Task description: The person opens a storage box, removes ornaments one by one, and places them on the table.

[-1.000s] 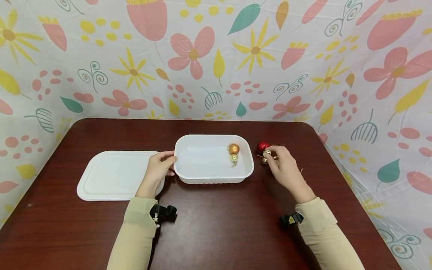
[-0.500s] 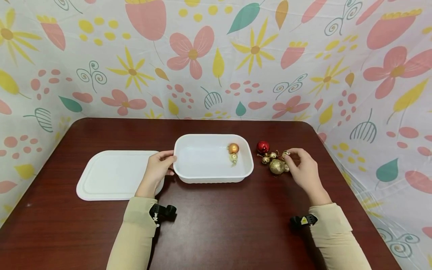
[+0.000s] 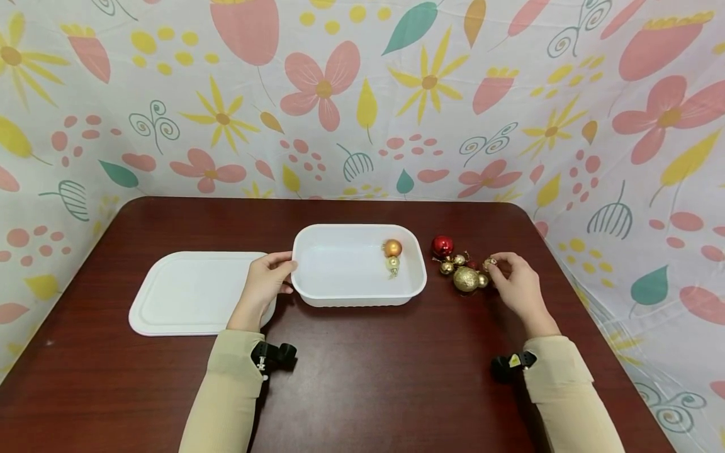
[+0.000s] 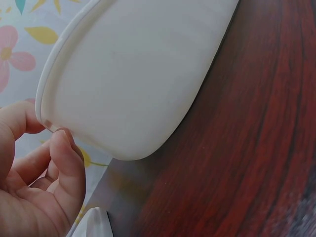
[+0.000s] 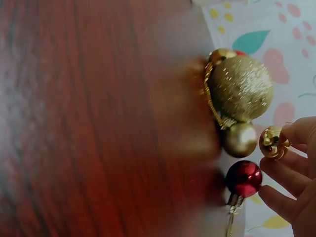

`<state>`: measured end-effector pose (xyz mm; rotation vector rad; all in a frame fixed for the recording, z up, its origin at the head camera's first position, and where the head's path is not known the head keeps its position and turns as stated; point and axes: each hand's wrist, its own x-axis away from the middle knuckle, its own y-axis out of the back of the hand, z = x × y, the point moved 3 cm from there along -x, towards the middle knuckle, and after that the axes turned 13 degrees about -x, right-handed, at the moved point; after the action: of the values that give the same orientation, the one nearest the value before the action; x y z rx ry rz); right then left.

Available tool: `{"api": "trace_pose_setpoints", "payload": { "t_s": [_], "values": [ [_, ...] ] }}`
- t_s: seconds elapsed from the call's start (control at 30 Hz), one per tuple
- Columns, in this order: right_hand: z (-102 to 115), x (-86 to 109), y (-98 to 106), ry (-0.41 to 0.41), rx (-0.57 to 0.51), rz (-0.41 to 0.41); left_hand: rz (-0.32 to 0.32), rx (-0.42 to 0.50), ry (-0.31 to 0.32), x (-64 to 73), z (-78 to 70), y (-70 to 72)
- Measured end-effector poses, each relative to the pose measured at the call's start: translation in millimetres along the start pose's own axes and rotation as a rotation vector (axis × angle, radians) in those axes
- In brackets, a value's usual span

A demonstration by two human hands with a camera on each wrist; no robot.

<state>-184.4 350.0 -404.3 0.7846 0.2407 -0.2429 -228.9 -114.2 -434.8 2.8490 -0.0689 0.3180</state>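
My left hand [image 3: 263,286] pinches the left rim of a white plastic tub [image 3: 357,301] between thumb and fingers. Inside the tub, toward its right end, lie an orange-gold ball ornament [image 3: 392,248] and a pale gold one [image 3: 393,263]. Right of the tub, my right hand [image 3: 520,289] pinches a small shiny gold ball ornament [image 5: 274,142]. Close under its fingers in the right wrist view is a dark red ball ornament [image 5: 244,178]. A matte gold ball [image 5: 240,139] and a large glittery gold ball [image 5: 242,89] sit beside them.
A white lid [image 3: 192,292] lies flat on the brown table [image 3: 362,377], left of the tub and partly behind my left forearm. A bright red ball [image 3: 442,245] and small gold balls [image 3: 447,268] stand between the tub and my right hand. Patterned cloth [image 3: 362,94] hangs behind.
My right hand has moved right, from beside the bright red ball to the right end of the ornaments, uncovering the large glittery ball. The left hand and the tub have stayed in place.
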Motion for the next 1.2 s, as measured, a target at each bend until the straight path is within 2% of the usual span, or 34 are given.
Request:
{"api": "trace_pose_setpoints", "payload": {
  "t_s": [0.23,0.67,0.97,1.2],
  "values": [
    [-11,-3.8,-3,-0.053,0.048,0.017,-0.005,-0.002,-0.005,-1.3,1.0,-0.4],
    [-19,-6.1,-3,-0.066,0.063,0.110,-0.010,-0.011,-0.012,-2.1,1.2,-0.6],
    [-13,-8.2,-1,-0.049,0.080,0.115,-0.003,-0.008,-0.020,-2.1,1.0,-1.0],
    [4,-9.7,0,-0.020,0.099,0.106,-0.006,-0.001,-0.022,-2.0,2.1,-1.2]
  ]
}}
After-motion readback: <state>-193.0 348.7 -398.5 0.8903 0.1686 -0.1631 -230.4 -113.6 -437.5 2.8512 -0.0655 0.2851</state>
